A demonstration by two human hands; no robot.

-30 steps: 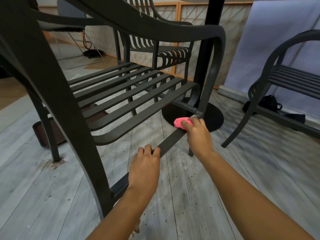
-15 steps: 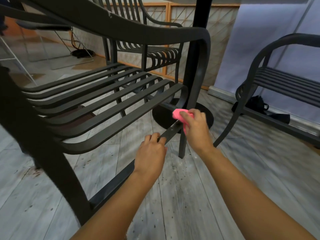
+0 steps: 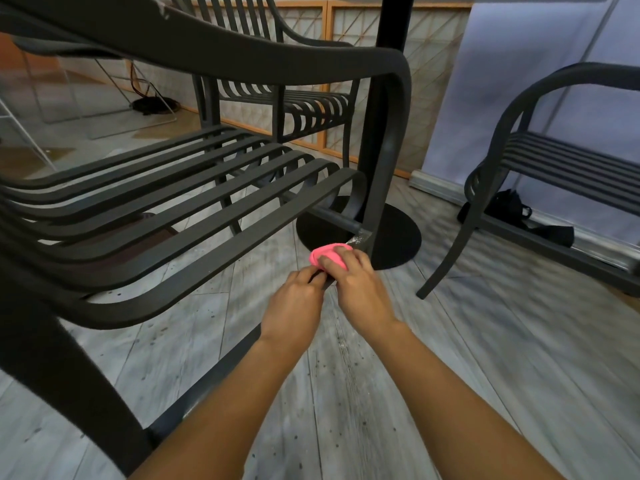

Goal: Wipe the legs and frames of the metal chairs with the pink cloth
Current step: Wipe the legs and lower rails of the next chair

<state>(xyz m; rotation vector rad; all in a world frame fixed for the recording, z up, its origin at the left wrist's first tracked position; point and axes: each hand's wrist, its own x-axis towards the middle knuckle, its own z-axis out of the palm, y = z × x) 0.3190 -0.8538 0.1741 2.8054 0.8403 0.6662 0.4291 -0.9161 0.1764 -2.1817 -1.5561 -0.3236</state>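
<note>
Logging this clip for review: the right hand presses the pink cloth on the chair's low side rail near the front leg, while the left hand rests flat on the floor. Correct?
Not quite. In the head view the left hand is not on the floor; it holds the low side rail beside the right hand. The rest stands: the right hand presses the pink cloth on that rail near the front leg.

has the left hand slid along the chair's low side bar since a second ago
Yes: the left hand slid up the dark metal side bar toward the front leg, nearly meeting the pink cloth.

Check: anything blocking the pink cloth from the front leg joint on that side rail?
Nothing visible. The right hand presses the pink cloth on the side rail, right beside the front leg joint. The left hand holds the rail behind it, not ahead.
</note>
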